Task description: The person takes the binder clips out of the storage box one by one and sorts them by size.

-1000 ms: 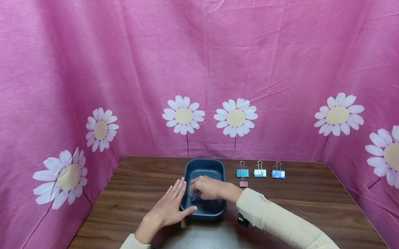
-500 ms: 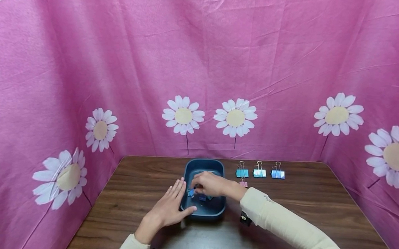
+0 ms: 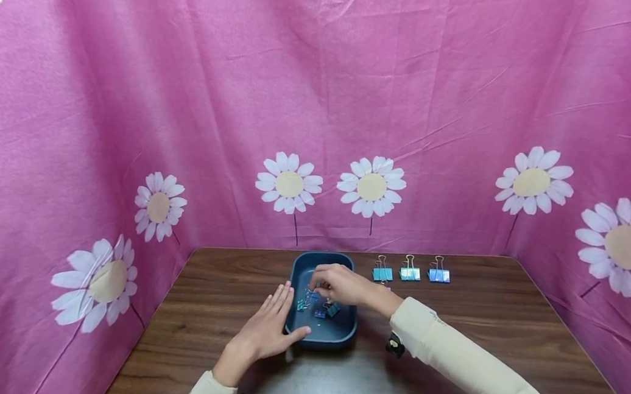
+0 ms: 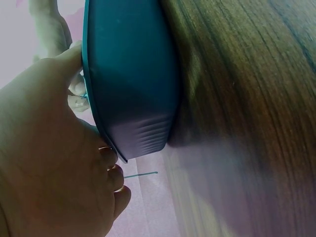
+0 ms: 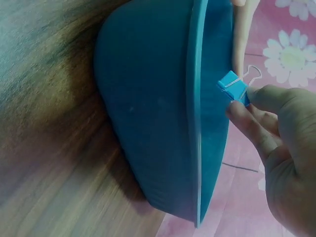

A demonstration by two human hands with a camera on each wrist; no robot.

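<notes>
My right hand point(image 3: 342, 284) is above a dark blue tray point(image 3: 333, 337) and pinches a small blue binder clip point(image 5: 233, 88) between thumb and fingers. The clip's wire handles stick out in the right wrist view. Several more small binder clips point(image 3: 332, 308), teal and blue, lie on the tray's floor below that hand. My left hand point(image 3: 265, 328) rests against the tray's left rim, its fingers fairly straight and the thumb over the near left corner. In the left wrist view the palm point(image 4: 54, 148) is beside the rim.
Behind the right hand stand a teal binder clip point(image 3: 382, 274), a pale teal one point(image 3: 410, 274) and a blue one point(image 3: 439, 275) in a row. A small pink clip before the teal one is mostly hidden by the right arm. Pink cloth point(image 3: 322, 100) encloses the wooden table point(image 3: 482, 331).
The right hand has risen from the tray's floor and moved slightly away from me, with the blue binder clip now pinched. Clips beneath it have come into sight. The left hand stays put.
</notes>
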